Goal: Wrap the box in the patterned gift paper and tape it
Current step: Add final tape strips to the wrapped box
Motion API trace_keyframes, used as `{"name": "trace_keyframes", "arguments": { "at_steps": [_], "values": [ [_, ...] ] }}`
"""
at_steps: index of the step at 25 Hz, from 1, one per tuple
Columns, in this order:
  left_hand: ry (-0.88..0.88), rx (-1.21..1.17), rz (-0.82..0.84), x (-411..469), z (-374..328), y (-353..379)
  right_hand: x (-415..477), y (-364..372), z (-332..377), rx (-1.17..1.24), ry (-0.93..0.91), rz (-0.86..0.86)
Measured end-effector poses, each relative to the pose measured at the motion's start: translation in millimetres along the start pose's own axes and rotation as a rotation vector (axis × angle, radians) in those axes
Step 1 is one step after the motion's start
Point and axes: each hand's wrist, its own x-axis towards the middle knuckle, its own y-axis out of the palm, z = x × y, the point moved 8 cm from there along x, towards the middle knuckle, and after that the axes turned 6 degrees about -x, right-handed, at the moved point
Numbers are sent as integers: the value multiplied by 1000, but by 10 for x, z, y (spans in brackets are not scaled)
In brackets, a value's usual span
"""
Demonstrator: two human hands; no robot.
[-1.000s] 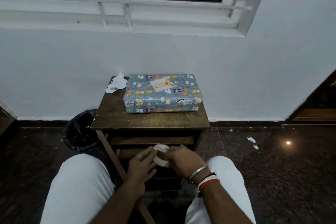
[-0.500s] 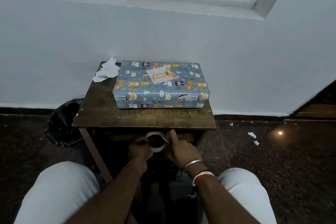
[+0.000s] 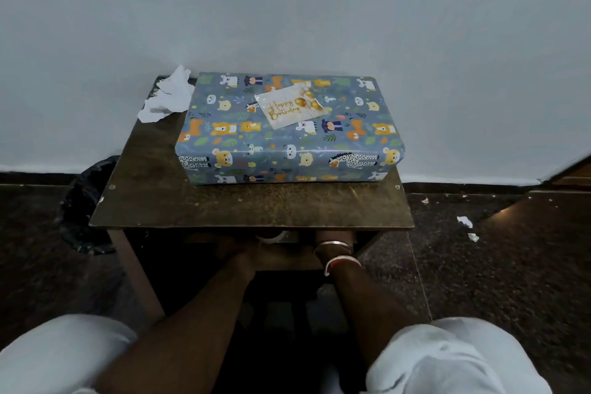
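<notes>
In the head view I see the box wrapped in blue animal-patterned gift paper [image 3: 287,137] lying on the brown wooden worktop [image 3: 249,205], at its far right part, close to the white wall [image 3: 287,9]. A white birthday card [image 3: 289,107] lies on top of it. The left hand [image 3: 238,249] and the right hand [image 3: 334,235] reach under the front edge, dark and mostly hidden, so I cannot tell their grip. An edge of the white tape roll [image 3: 271,237] shows between them.
</notes>
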Motion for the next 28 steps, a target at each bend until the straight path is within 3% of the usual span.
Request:
{"name": "trace_keyframes", "arguments": {
  "at_steps": [3, 6, 8, 12, 14, 15, 19, 28],
  "values": [
    [3, -134, -112, -92, 65, -115, -85, -75, 51, -81, -14, -64],
    [50, -96, -161, -292, -23, -311, -352, -255, 126, -155, -62, -204],
    [115, -52, -128, -472, -145, -395, -619, -243, 212, -136, -136, -164],
    [323, 42, -72, -928, -323, -528, -1580, -209, 606, 109, -521, 133],
    [382, 88, -78, -1290, -426, -645, -2079, -47, 768, 171, -588, 393],
    [420, 129, -76, -1433, -463, -692, -2272, 10, 830, 110, -621, 442],
    [586, 233, -39, -1896, -586, -837, -2524, 105, 927, -142, -744, 194],
    [929, 770, -25, -2549, -820, -686, -1894, -686, 150, -173, -320, -247]
  ]
}}
